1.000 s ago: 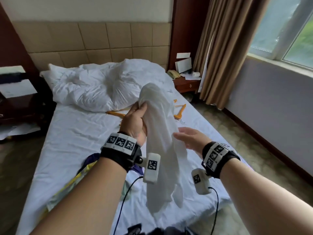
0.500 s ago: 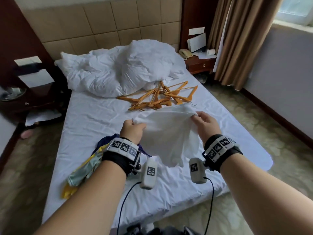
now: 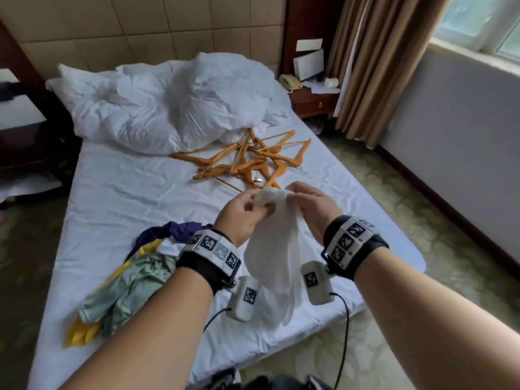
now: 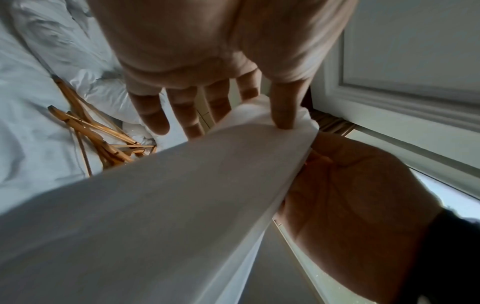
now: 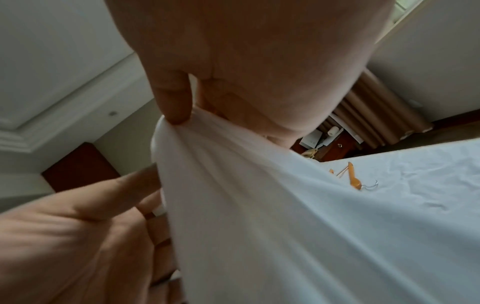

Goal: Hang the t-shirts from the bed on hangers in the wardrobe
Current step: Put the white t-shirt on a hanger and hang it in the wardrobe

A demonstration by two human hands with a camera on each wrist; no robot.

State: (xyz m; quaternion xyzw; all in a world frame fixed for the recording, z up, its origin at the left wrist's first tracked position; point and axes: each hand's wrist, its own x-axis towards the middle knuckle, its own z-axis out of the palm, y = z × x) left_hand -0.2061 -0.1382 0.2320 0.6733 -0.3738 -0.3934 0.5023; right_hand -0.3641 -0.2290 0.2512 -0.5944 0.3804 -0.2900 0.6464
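Note:
A white t-shirt (image 3: 270,249) hangs bunched between both hands above the bed's near half. My left hand (image 3: 244,213) pinches its top edge from the left. My right hand (image 3: 306,205) pinches the same bunched top from the right, close to the left hand. In the left wrist view the white t-shirt (image 4: 166,205) fills the lower frame under the thumb. The right wrist view shows the thumb pressed into the white t-shirt (image 5: 259,205). Several wooden hangers (image 3: 247,161) lie in a heap on the sheet beyond the hands. More t-shirts (image 3: 135,280), blue, yellow and pale green, lie piled at the bed's near left.
A crumpled white duvet (image 3: 168,102) covers the head of the bed (image 3: 118,198). A nightstand (image 3: 312,99) with a phone and papers stands at the far right beside brown curtains (image 3: 374,66). Dark furniture (image 3: 22,130) flanks the left side. Patterned floor runs along the right.
The hands came down and together: from holding the shirt spread wide, both now pinch its bunched top close to each other. The view tilted down toward the bed.

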